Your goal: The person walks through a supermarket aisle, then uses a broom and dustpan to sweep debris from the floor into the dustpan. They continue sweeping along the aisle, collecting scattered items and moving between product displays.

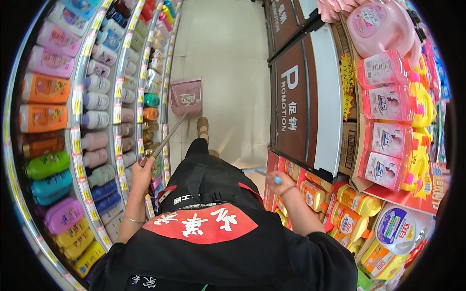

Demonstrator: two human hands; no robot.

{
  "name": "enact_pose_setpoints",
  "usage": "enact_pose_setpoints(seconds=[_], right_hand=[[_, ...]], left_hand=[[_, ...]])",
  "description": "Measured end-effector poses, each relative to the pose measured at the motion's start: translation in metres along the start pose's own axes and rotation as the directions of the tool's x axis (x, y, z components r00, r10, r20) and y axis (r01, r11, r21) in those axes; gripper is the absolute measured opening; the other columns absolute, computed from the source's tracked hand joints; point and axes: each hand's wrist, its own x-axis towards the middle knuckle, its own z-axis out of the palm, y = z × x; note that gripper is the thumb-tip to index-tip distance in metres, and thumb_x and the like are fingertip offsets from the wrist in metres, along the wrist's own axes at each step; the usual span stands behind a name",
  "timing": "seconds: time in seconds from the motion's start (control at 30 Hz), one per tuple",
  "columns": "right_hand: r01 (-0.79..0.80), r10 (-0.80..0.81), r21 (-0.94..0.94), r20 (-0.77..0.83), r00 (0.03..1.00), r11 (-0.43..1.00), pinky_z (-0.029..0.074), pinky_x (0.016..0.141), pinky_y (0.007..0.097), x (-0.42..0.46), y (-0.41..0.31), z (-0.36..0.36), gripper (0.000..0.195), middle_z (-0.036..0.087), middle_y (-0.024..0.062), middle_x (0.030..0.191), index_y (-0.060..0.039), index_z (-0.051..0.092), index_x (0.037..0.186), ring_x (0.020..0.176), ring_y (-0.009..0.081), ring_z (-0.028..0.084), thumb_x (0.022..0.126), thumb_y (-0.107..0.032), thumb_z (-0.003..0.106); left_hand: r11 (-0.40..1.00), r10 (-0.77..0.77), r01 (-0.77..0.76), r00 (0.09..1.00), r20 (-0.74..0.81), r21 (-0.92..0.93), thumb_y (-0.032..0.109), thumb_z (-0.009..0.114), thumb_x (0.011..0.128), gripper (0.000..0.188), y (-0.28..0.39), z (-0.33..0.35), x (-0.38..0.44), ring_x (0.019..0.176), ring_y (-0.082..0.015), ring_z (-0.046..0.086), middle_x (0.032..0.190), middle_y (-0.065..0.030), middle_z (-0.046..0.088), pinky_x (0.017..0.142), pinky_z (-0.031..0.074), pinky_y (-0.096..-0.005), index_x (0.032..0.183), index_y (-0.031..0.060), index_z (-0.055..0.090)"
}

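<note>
My left hand (144, 171) grips the upper end of a long metal dustpan handle (171, 135). At its lower end, the pink plastic dustpan (175, 88) rests on the floor ahead of my foot, beside the left shelves. Inside the pan lies some small litter (187, 99), perhaps a printed wrapper. My right hand (281, 183) is closed around a thin handle with a light blue end cap (277, 180), held beside my right hip. A pale length of that handle (255, 170) shows to the left of my fingers; my body hides whatever is at its far end.
Shelves with price strips (77, 102) and rows of bottles (45, 118) line my left. A brown promotion stand (295, 98) runs along the right, with pink liquid jugs (386, 103) and yellow bottles (346, 222) beside it. Between them stretches a tiled aisle floor (225, 54). My tan shoe (202, 125) is mid-aisle.
</note>
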Motion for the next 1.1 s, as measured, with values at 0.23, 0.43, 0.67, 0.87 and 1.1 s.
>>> enact_pose_setpoints(seconds=[0.23, 0.43, 0.67, 0.87, 1.1], right_hand=[[0.1, -0.075, -0.121, 0.19, 0.979, 0.988, 0.045, 0.045, 0.0283, 0.102, 0.053, 0.144, 0.01, 0.05, 0.0072, 0.069, -0.0046, 0.044, 0.08, 0.055, 0.0194, 0.052, 0.083, 0.002, 0.05], [0.267, -0.149, -0.564, 0.247, 0.958, 0.782, 0.036, 0.041, 0.0246, 0.098, 0.033, 0.289, 0.009, 0.048, 0.0037, 0.066, -0.0069, 0.043, 0.081, 0.05, 0.0131, 0.046, 0.086, -0.005, 0.051], [0.471, -0.395, -0.737, 0.296, 0.87, 0.485, 0.035, 0.039, 0.0296, 0.058, 0.002, 0.298, 0.011, 0.045, 0.003, 0.063, -0.0071, 0.043, 0.089, 0.046, 0.0144, 0.044, 0.083, -0.002, 0.05], [0.36, -0.437, -0.596, 0.016, 0.899, 0.718, 0.037, 0.036, 0.025, -0.005, 0.002, 0.232, 0.01, 0.045, 0.0025, 0.061, -0.0073, 0.041, 0.079, 0.044, 0.0128, 0.044, 0.085, -0.004, 0.049], [0.227, -0.23, 0.046, 0.067, 0.971, 0.973, 0.037, 0.038, 0.0248, 0.084, -0.064, 0.251, 0.014, 0.043, 0.0036, 0.059, -0.0076, 0.04, 0.076, 0.047, 0.0158, 0.046, 0.086, -0.003, 0.049]], left_hand=[[0.998, -0.027, 0.024, 0.998, 0.063, 0.059, 0.026, 0.06, 0.09, 0.029, 0.062, 0.01, 0.044, 0.038, -0.0075, 0.042, 0.062, -0.0034, 0.057, 0.036, 0.033, -0.0247, 0.069, 0.0065, 0.054], [0.999, -0.007, 0.003, 0.994, 0.107, 0.034, 0.023, 0.06, 0.091, 0.028, 0.087, 0.003, 0.08, 0.037, -0.007, 0.041, 0.062, -0.0042, 0.058, 0.036, 0.032, -0.0235, 0.069, 0.0063, 0.055], [0.984, 0.101, -0.117, 0.988, 0.119, 0.135, 0.02, 0.059, 0.091, 0.029, 0.129, 0.002, 0.124, 0.038, -0.0077, 0.043, 0.058, -0.0019, 0.053, 0.037, 0.033, -0.0245, 0.066, 0.0054, 0.053], [0.989, 0.094, -0.104, 0.992, 0.089, 0.108, 0.02, 0.059, 0.091, 0.028, 0.145, 0.006, 0.16, 0.037, -0.0085, 0.043, 0.058, -0.0027, 0.054, 0.037, 0.034, -0.0249, 0.068, 0.0054, 0.053], [0.998, 0.046, -0.049, 0.997, 0.068, 0.034, 0.021, 0.059, 0.091, 0.027, 0.167, 0.031, 0.173, 0.037, -0.0079, 0.042, 0.061, -0.0041, 0.056, 0.036, 0.033, -0.0244, 0.07, 0.0056, 0.053]])
